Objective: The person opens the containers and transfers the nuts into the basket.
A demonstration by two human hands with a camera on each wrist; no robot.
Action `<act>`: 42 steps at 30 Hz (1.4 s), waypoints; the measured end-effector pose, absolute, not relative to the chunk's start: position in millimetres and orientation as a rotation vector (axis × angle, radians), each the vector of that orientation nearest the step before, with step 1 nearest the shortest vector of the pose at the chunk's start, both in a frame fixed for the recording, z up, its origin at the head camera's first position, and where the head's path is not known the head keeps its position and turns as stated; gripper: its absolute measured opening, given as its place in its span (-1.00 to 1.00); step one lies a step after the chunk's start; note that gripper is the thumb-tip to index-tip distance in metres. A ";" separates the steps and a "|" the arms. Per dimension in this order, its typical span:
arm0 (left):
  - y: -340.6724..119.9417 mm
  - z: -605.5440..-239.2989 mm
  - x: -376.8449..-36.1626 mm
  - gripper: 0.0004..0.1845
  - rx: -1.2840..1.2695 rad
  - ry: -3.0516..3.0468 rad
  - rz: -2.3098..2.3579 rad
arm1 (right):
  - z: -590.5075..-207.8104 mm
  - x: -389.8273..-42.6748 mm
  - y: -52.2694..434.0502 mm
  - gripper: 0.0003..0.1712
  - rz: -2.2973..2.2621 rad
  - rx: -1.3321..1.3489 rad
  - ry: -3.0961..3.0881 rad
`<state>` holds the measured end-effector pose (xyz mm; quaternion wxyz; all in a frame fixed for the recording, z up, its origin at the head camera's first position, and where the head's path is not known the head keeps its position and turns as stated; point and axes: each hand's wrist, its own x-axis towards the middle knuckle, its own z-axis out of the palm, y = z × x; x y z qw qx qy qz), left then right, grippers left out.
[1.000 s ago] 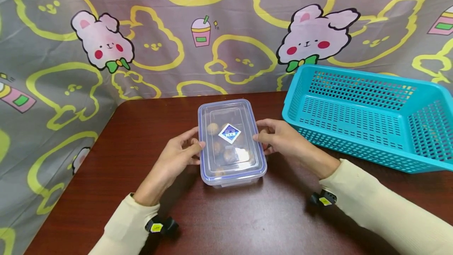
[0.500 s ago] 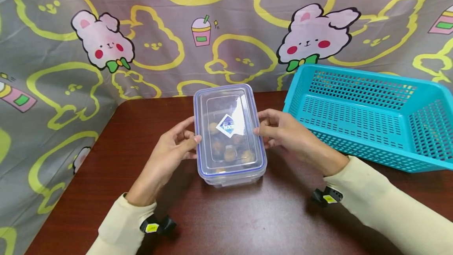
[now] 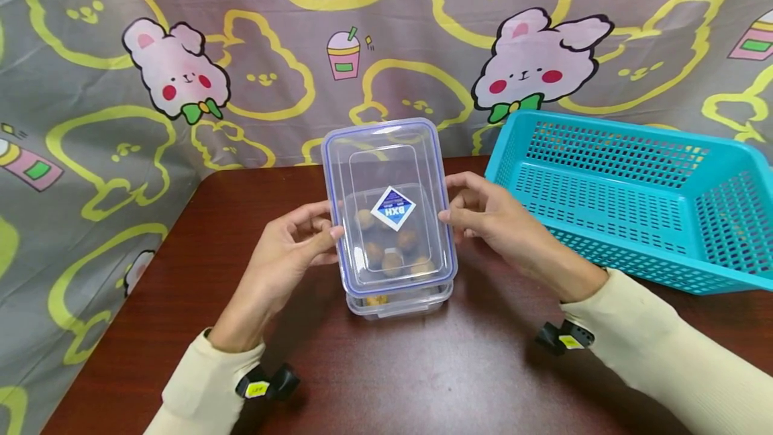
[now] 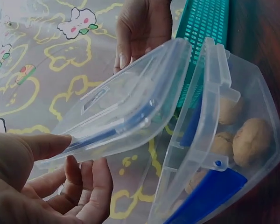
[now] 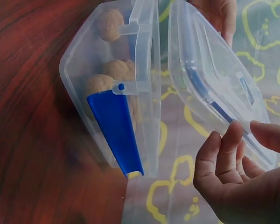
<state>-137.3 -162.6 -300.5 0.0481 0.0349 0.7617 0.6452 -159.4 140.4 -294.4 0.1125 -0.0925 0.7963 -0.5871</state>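
A clear rectangular lid (image 3: 374, 153) with a blue seal and a diamond sticker hovers tilted above a clear plastic box (image 3: 398, 302) on the dark wooden table (image 3: 423, 374). My left hand (image 3: 326, 227) pinches the lid's left edge, and my right hand (image 3: 459, 210) pinches its right edge. Several walnuts (image 3: 392, 262) lie in the box. The left wrist view shows the lid (image 4: 126, 107) raised off the box (image 4: 210, 154), with my thumb on its edge. In the right wrist view the lid (image 5: 210, 79) stands apart from the box (image 5: 144, 70), whose blue latch (image 5: 114, 130) hangs open.
A turquoise perforated basket (image 3: 622, 200) stands on the table at the right, close behind my right hand. A cartoon rabbit curtain (image 3: 181, 79) hangs behind and to the left of the table. Bare tabletop lies in front of the box.
The lid, flat on the box a second ago, has come up off it and tilted, far edge highest. Both hands rose with it; the box stayed in place.
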 end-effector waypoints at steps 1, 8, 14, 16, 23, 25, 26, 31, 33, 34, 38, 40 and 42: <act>-162.0 -299.3 -136.6 -0.52 0.103 2.334 1.967 | -293.5 -159.0 140.5 -0.54 -1.721 -0.277 2.357; -157.7 -292.8 -131.8 -0.54 0.110 2.422 1.967 | -287.7 -155.7 141.4 -0.65 -1.683 -0.283 2.480; -157.5 -288.1 -126.6 -0.60 0.115 2.625 1.870 | -285.3 -153.0 142.6 -0.72 -1.732 -0.315 2.464; -158.6 -286.5 -124.7 -0.65 0.125 2.685 1.847 | -284.4 -152.0 142.7 -0.71 -1.774 -0.344 2.438; -160.6 -283.1 -119.5 -0.77 0.177 2.794 1.804 | -282.1 -149.4 143.5 -0.63 -1.812 -0.400 2.396; -161.0 -283.9 -118.6 -0.78 0.175 2.823 1.783 | -282.4 -148.3 143.7 -0.63 -1.778 -0.399 2.412; -161.2 -284.5 -118.3 -0.78 0.177 2.832 1.775 | -282.7 -147.9 143.8 -0.64 -1.764 -0.395 2.420; -163.3 -289.4 -118.5 -0.73 0.198 2.815 1.792 | -287.5 -147.8 143.1 -0.66 -1.747 -0.378 2.423; -163.9 -291.0 -119.3 -0.72 0.204 2.799 1.809 | -289.3 -148.2 143.3 -0.65 -1.725 -0.363 2.429; -164.0 -291.7 -119.9 -0.71 0.207 2.788 1.817 | -289.7 -148.1 143.4 -0.65 -1.708 -0.357 2.435; -164.8 -294.3 -122.4 -0.68 0.227 2.731 1.857 | -290.1 -148.4 144.8 -0.67 -1.683 -0.336 2.421; -165.1 -295.9 -123.6 -0.67 0.234 2.681 1.889 | -289.6 -148.4 145.3 -0.68 -1.688 -0.329 2.409; -165.3 -297.8 -124.6 -0.67 0.238 2.607 1.941 | -289.2 -148.4 145.2 -0.68 -1.691 -0.317 2.402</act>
